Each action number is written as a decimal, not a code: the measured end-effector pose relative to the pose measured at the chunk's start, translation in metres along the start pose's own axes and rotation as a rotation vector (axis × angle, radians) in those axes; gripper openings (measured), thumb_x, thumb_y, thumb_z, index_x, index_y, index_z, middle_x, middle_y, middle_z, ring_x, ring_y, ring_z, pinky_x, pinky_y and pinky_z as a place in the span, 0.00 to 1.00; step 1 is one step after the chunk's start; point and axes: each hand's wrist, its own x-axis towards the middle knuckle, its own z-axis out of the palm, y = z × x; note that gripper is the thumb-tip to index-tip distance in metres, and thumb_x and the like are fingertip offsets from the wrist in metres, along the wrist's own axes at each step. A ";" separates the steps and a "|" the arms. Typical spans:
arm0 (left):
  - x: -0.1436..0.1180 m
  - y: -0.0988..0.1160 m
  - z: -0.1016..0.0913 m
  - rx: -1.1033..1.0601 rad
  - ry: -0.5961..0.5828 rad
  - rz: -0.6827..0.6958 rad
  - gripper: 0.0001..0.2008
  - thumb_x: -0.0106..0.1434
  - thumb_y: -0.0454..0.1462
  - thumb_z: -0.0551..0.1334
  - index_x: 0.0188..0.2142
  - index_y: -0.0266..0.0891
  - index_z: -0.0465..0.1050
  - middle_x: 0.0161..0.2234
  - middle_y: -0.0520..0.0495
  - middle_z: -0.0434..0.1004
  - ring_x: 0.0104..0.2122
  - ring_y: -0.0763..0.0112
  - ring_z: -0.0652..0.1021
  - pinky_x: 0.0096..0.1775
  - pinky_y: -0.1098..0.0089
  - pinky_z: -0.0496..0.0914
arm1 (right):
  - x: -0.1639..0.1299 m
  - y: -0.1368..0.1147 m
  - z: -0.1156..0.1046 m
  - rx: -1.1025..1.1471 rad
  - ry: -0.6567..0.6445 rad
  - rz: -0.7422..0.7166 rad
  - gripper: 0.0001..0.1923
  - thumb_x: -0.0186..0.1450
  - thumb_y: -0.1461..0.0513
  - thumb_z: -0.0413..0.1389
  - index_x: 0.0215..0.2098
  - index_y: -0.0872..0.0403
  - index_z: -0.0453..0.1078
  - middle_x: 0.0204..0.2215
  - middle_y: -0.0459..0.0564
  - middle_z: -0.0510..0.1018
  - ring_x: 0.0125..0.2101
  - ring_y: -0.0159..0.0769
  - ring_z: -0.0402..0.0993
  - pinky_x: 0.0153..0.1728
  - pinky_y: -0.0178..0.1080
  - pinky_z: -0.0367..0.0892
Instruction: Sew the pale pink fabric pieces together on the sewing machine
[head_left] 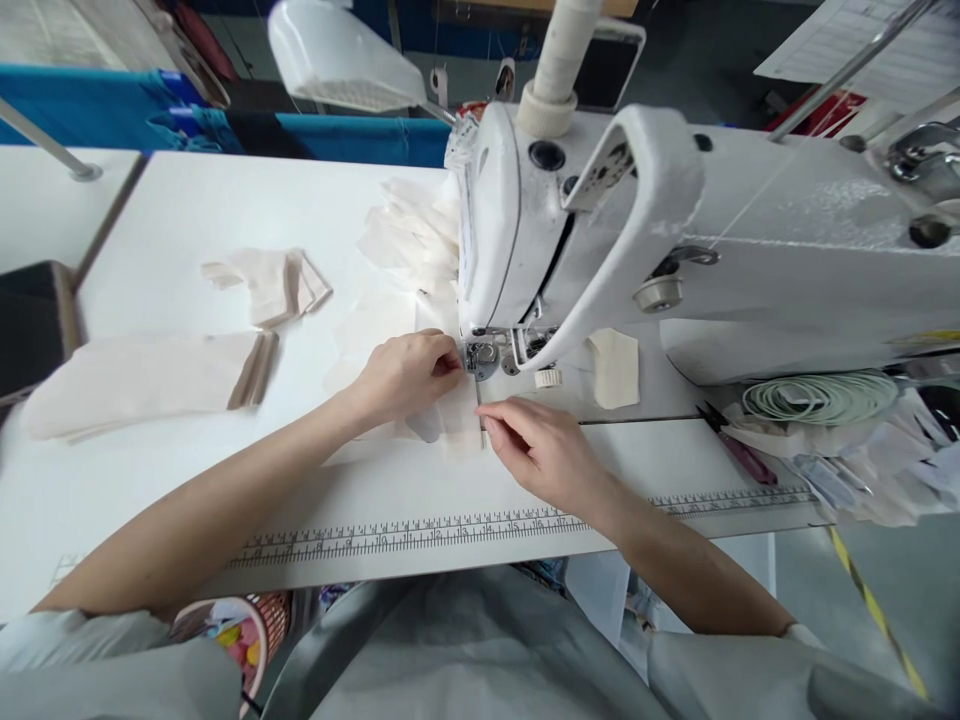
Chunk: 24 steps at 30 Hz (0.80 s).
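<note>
A white sewing machine [675, 230] stands on a white table [180, 210]. A small pale fabric piece [459, 418] lies under its presser foot [484, 358]. My left hand [409, 375] presses flat on the fabric just left of the foot, fingertips close to the needle. My right hand [536, 450] pinches the fabric's near right edge in front of the foot.
Stacks of cream fabric pieces lie at the left [142, 380] and behind [270, 285], with more [412, 235] beside the machine head. A ruler strip [420, 535] runs along the table's front edge. Scissors [739, 450] and clutter sit at the right. A lamp [337, 55] hangs above.
</note>
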 end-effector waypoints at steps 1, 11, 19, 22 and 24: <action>0.000 0.000 0.000 0.004 0.003 0.001 0.09 0.62 0.41 0.57 0.31 0.40 0.72 0.29 0.49 0.73 0.29 0.68 0.73 0.28 0.71 0.60 | 0.000 0.001 0.002 -0.139 0.054 -0.049 0.16 0.72 0.61 0.44 0.47 0.56 0.72 0.33 0.52 0.77 0.31 0.34 0.74 0.29 0.36 0.66; 0.001 -0.001 0.003 0.026 0.004 -0.005 0.08 0.62 0.39 0.58 0.33 0.39 0.74 0.32 0.50 0.77 0.31 0.69 0.75 0.29 0.71 0.62 | 0.000 -0.002 0.013 -0.689 0.041 -0.130 0.20 0.73 0.59 0.44 0.57 0.57 0.68 0.35 0.51 0.73 0.27 0.31 0.68 0.24 0.36 0.60; -0.016 0.002 -0.009 0.208 0.150 0.164 0.10 0.67 0.35 0.55 0.38 0.36 0.76 0.36 0.45 0.77 0.38 0.62 0.75 0.36 0.65 0.71 | 0.004 -0.009 0.012 -0.807 -0.017 -0.126 0.20 0.74 0.59 0.42 0.58 0.56 0.67 0.36 0.51 0.73 0.28 0.30 0.69 0.25 0.36 0.59; -0.037 0.002 -0.007 0.308 0.299 0.419 0.14 0.70 0.35 0.52 0.43 0.32 0.75 0.42 0.40 0.77 0.44 0.57 0.74 0.42 0.60 0.73 | 0.004 -0.009 0.012 -0.801 -0.008 -0.135 0.20 0.74 0.59 0.42 0.58 0.57 0.67 0.35 0.50 0.73 0.27 0.30 0.68 0.25 0.36 0.59; -0.050 0.002 0.003 0.344 0.328 0.553 0.14 0.70 0.34 0.51 0.45 0.30 0.74 0.47 0.39 0.76 0.48 0.57 0.73 0.47 0.59 0.74 | 0.004 -0.009 0.011 -0.794 -0.011 -0.138 0.19 0.74 0.60 0.41 0.55 0.57 0.69 0.35 0.49 0.73 0.28 0.30 0.69 0.26 0.36 0.59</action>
